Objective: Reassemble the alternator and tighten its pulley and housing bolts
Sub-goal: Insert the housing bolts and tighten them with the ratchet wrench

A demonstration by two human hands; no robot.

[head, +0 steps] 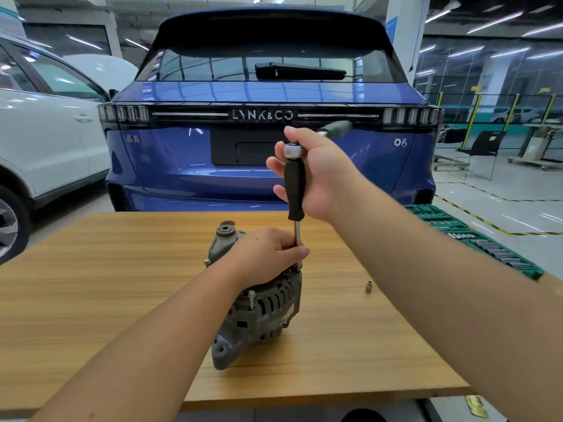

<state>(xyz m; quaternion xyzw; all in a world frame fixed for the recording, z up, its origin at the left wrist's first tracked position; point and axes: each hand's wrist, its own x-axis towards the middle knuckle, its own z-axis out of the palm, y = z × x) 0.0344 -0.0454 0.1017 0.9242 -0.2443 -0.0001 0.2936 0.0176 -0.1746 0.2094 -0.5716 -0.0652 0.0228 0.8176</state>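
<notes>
A grey alternator [262,312] stands on the wooden table [91,284], its pulley end [226,231] pointing up at the back. My left hand [268,254] rests on top of the housing, and its fingers pinch the thin steel shaft of a black-handled driver [295,187] just above the housing edge. My right hand [316,175] grips the black handle from the right, holding the tool upright. A blurred ratchet handle [336,127] sticks out behind that hand. Housing bolts [251,300] stand up from the alternator's front and left side.
A small loose socket [369,286] stands on the table right of the alternator. A green socket tray [475,239] lies at the table's right edge. A blue car [268,95] is parked right behind the table and a white car [45,132] at the left.
</notes>
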